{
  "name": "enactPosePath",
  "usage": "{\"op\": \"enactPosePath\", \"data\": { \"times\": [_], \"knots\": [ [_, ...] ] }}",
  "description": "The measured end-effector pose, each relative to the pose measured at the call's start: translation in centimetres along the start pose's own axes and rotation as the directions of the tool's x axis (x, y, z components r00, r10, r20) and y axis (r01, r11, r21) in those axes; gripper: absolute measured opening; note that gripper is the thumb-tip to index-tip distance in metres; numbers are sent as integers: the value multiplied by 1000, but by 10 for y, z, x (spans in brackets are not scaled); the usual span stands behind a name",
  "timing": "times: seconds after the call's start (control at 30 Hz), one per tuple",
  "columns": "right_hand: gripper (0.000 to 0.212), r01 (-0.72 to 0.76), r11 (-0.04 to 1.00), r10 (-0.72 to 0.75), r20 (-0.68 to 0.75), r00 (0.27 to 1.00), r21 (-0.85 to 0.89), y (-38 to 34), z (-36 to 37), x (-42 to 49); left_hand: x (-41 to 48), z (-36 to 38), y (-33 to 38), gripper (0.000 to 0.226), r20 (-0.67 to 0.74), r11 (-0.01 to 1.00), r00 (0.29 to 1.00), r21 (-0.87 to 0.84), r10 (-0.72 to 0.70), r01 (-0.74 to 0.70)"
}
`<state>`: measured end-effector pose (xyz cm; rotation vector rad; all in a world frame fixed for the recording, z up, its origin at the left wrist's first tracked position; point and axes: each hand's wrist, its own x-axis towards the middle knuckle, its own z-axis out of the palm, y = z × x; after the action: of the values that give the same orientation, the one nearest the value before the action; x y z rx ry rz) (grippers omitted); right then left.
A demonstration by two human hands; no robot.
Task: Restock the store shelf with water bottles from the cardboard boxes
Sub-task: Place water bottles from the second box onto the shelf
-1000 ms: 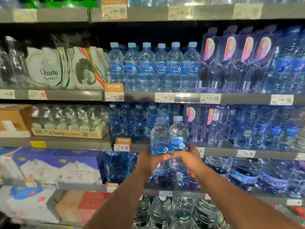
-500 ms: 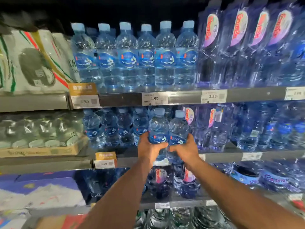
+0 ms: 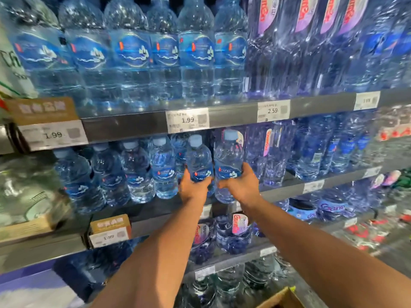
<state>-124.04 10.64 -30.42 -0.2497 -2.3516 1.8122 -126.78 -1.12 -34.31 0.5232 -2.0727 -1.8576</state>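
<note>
My left hand [image 3: 193, 189] grips a small blue-labelled water bottle [image 3: 198, 160] around its lower half. Beside it, my right hand [image 3: 241, 185] grips a second matching bottle [image 3: 229, 158]. Both bottles stand upright, side by side, at the front of the middle shelf [image 3: 282, 192]. To their left on that shelf stands a row of matching small bottles [image 3: 138, 174]. A corner of a cardboard box [image 3: 281, 300] shows at the bottom edge.
Above, a shelf [image 3: 233, 116] with price tags carries larger blue-labelled bottles [image 3: 195, 52] and pink-labelled packs [image 3: 311, 41]. Darker blue bottles [image 3: 315, 150] stand right of my hands. Lower shelves hold more water packs [image 3: 231, 234]. Green-labelled packs [image 3: 24, 192] sit at the left.
Both hands have carried the two bottles forward and up to the middle shelf. The view has moved much closer to the shelves.
</note>
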Motion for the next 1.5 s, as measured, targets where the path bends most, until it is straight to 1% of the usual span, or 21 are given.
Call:
{"op": "enactPosePath", "data": {
  "times": [0.07,0.17,0.27,0.33,0.43,0.47,0.53,0.6,0.67,0.77,0.87,1.0,1.07,1.13,1.2,1.33,1.43,1.5],
  "knots": [
    [47,3,1000,-3,-2,1000,16,3,-1,2,7,7,-2,57,15,999,1000,36,23,-23],
    [52,29,999,-29,2,1000,38,7,-1,3,19,17,3,56,37,992,999,120,38,-42],
    [58,42,998,-42,5,999,44,11,0,6,26,27,3,39,2,983,998,175,63,-62],
    [58,47,998,-47,9,999,37,12,0,7,23,29,4,37,-34,982,998,180,58,-51],
    [54,42,997,-41,-16,999,62,12,1,8,15,25,4,44,-3,992,1000,128,-17,18],
    [51,43,996,-41,-28,999,72,11,3,7,9,20,1,42,-13,994,999,97,-46,47],
    [48,33,997,-30,-38,999,67,9,8,6,-3,10,-2,30,-72,998,996,46,-45,49],
    [49,18,998,-17,-16,1000,52,6,18,4,-11,0,1,22,-130,995,990,-91,-52,40],
    [49,3,997,-5,18,1000,82,1,33,2,-16,-10,12,23,-131,966,987,-252,-99,63],
    [49,3,998,-8,82,997,59,-7,54,-1,-14,-26,20,35,-85,947,994,-319,-70,39],
    [52,15,1000,-15,140,990,4,-8,73,0,-10,-41,15,51,-97,968,992,-242,-85,59],
    [55,36,998,-28,166,986,-49,-2,90,-1,-10,-52,5,57,-177,987,979,-145,-97,72],
    [50,56,997,-48,156,987,-53,1,92,-1,-13,-53,5,58,-215,997,975,-64,-57,44],
    [53,77,994,-66,132,989,-78,0,91,-2,-14,-52,7,57,-224,998,974,-45,-44,35],
    [56,76,990,-66,96,993,-115,0,92,-3,-14,-50,10,57,-207,995,976,-80,-73,58],
    [53,-45,994,42,-30,999,-99,-4,95,-3,-10,-47,10,59,-181,985,974,-126,-139,117],
    [53,-56,992,50,-55,997,-115,-5,99,-1,-7,-42,11,56,-153,967,968,-190,-201,170],
    [48,-53,994,47,-63,997,-100,-4,101,-4,-4,-40,10,49,-115,952,965,-230,-235,204]
  ]
}}
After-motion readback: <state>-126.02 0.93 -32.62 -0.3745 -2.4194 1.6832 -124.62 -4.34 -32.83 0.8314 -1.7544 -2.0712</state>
